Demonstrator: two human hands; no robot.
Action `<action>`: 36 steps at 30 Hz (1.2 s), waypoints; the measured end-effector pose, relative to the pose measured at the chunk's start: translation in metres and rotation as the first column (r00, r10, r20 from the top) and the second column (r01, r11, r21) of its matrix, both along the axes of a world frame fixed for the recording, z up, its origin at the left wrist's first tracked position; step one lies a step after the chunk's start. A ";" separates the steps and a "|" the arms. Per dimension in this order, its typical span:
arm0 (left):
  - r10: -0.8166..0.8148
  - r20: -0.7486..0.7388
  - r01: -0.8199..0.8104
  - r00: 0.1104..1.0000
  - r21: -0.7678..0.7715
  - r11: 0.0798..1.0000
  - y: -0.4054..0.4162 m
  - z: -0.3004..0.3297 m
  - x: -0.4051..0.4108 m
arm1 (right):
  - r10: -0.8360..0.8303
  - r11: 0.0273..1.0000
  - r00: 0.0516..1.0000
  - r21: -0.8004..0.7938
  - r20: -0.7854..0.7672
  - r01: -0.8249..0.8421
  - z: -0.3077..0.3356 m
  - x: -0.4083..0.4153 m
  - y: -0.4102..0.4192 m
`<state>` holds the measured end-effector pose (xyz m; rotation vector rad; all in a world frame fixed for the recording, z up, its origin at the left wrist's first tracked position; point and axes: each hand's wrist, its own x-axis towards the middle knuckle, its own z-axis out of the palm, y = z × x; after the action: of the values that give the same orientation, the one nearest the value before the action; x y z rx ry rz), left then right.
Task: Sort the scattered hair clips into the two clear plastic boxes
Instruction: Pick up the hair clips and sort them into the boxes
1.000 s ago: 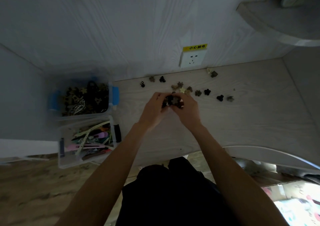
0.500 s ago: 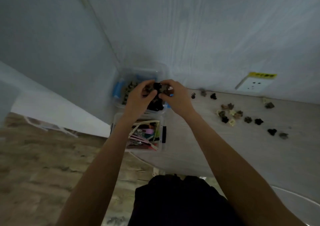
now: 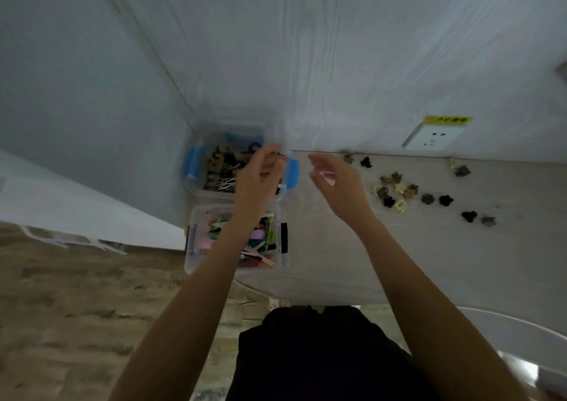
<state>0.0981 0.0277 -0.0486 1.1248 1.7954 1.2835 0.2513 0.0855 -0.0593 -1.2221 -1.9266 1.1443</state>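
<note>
My left hand (image 3: pixel 257 179) hovers over the far clear box (image 3: pixel 196 186), the one with blue latches, left of the frame's centre. Its fingers are loosely spread and relaxed, and I see nothing held in them, though motion blur softens the fingertips. Inside that box lies a heap of small dark and tan claw clips (image 3: pixel 222 167).

My right hand (image 3: pixel 336 182) hangs just right of that box, above the pale tabletop (image 3: pixel 429 262), palm turned toward the left hand, fingers loosely apart and holding nothing.

Directly below the blue-latched box in the frame sits the near clear box (image 3: pixel 191 247), touching or just beside it; I cannot tell which. It holds long, flat clips in pink, green and cream (image 3: pixel 260 238), and my left forearm crosses over it.

To the right of centre, the scattered small clips (image 3: pixel 395 192) lie on the tabletop: a tight cluster of brown, black and cream ones, then a looser string of dark ones (image 3: pixel 469 216) trailing toward the right. Two more (image 3: pixel 365 162) lie near the wall, and another pair (image 3: pixel 460 169) lies further right, below a white wall socket (image 3: pixel 429 138) with a yellow label.
</note>
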 end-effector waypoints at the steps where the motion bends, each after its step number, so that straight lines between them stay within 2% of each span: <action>1: -0.065 0.062 0.066 0.996 -0.007 0.998 0.004 -0.005 0.015 | -0.051 0.999 0.998 -0.006 0.026 0.051 -0.006 0.023 0.000; 4: -0.246 0.135 0.260 0.960 -0.095 0.961 0.018 -0.025 0.057 | -0.192 0.977 0.974 -0.066 0.123 0.201 -0.025 0.094 -0.003; 7: -0.346 0.199 0.388 0.917 -0.234 0.892 0.040 -0.049 0.095 | -0.305 0.927 0.907 -0.126 0.291 0.352 -0.043 0.159 -0.002; 10: -0.343 0.175 0.384 0.923 -0.362 0.849 0.066 -0.070 0.121 | -0.298 0.901 0.790 -0.115 0.537 0.418 -0.059 0.203 0.008; 13: -0.357 0.152 0.387 0.921 -0.423 0.819 0.092 -0.083 0.138 | -0.275 0.879 0.715 -0.133 0.643 0.457 -0.072 0.224 0.020; 17: -0.393 0.181 0.431 0.902 -0.456 0.779 0.111 -0.087 0.156 | -0.202 0.897 0.750 -0.188 0.629 0.400 -0.076 0.209 0.031; 21: -0.532 0.074 0.505 0.843 -0.451 0.736 0.109 -0.086 0.179 | -0.138 0.930 0.843 -0.224 0.520 0.291 -0.081 0.182 0.038; 28: -0.611 -0.046 0.524 0.790 -0.467 0.712 0.106 -0.082 0.188 | -0.091 0.950 0.831 -0.204 0.548 0.238 -0.086 0.169 0.046; 31: -0.633 -0.040 0.534 0.773 -0.498 0.683 0.101 -0.087 0.182 | -0.114 0.947 0.876 -0.215 0.469 0.238 -0.084 0.168 0.045; 36: -0.574 0.036 0.515 0.818 -0.490 0.703 0.092 -0.092 0.175 | -0.152 0.932 0.926 -0.262 0.345 0.251 -0.083 0.167 0.040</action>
<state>0.2729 0.1198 -0.1403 1.3161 1.5511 0.3846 0.4187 0.1258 -0.1422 -1.8287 -1.8324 1.2192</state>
